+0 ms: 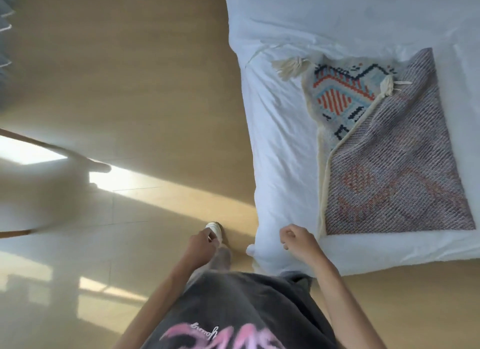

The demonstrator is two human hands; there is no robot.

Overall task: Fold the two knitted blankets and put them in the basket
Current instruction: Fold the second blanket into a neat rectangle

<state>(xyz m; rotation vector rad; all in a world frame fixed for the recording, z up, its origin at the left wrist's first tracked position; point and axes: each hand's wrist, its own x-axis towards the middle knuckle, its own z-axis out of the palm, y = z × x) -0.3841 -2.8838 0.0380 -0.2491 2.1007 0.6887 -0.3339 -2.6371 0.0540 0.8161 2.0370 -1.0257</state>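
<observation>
Far left edge: grey fringed fabric, cropped, possibly the second blanket, couldn't tell. Below it sat a blurred white shape with a brown rim on the tan wooden floor. It may have been the basket, but I couldn't confirm that, and no contents were visible. My left hand hung above my white shoe, fingers loosely curled, holding nothing. My right hand was over the near corner of the white-covered bed, fingers also loosely curled and empty, just short of the blanket. The grey knitted blanket with orange-and-blue pattern and cream tassels lay on the bed, folded unevenly, one corner turned back. Risk: the edges weren't lined up, so a one-handed lift would likely let the layers slide open, and the loose tassels could snag.
</observation>
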